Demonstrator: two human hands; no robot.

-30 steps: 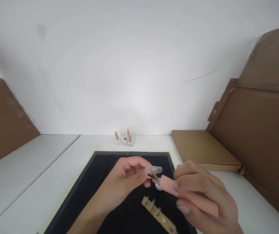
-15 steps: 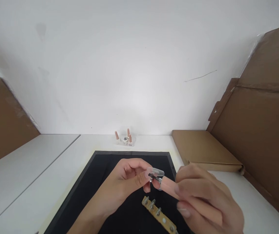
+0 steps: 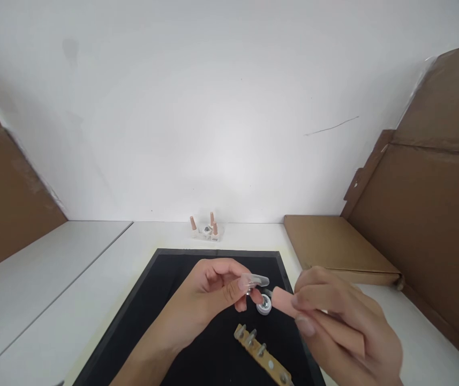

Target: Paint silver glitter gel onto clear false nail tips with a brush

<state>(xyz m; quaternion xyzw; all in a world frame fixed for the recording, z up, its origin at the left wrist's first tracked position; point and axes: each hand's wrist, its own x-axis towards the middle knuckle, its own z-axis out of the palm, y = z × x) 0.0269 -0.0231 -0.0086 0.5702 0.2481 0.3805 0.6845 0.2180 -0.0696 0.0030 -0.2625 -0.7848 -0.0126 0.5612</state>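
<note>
My left hand (image 3: pixel 209 295) pinches a clear false nail tip (image 3: pixel 259 280) between thumb and fingers, with a small shiny metal piece just under it. My right hand (image 3: pixel 345 327) is closed around the peach handle of a small brush (image 3: pixel 283 301). The brush's dark end points left, a short way from the nail tip. Below the gap between my hands is a small round white pot (image 3: pixel 264 304) with something shiny in it. Nearer me, a tan strip (image 3: pixel 253 348) carries several upright nail tips on small dark stands and one white dot.
A black mat (image 3: pixel 165 321) lies on the white table under my hands. At the back stands a clear holder (image 3: pixel 205 236) with peach-capped bottles. A flat cardboard box (image 3: pixel 333 241) rests at right, and cardboard panels (image 3: pixel 434 203) flank both sides.
My right hand has drawn the brush back to the right, away from the nail tip. The white pot shows more fully. My left hand still holds the tip in about the same spot.
</note>
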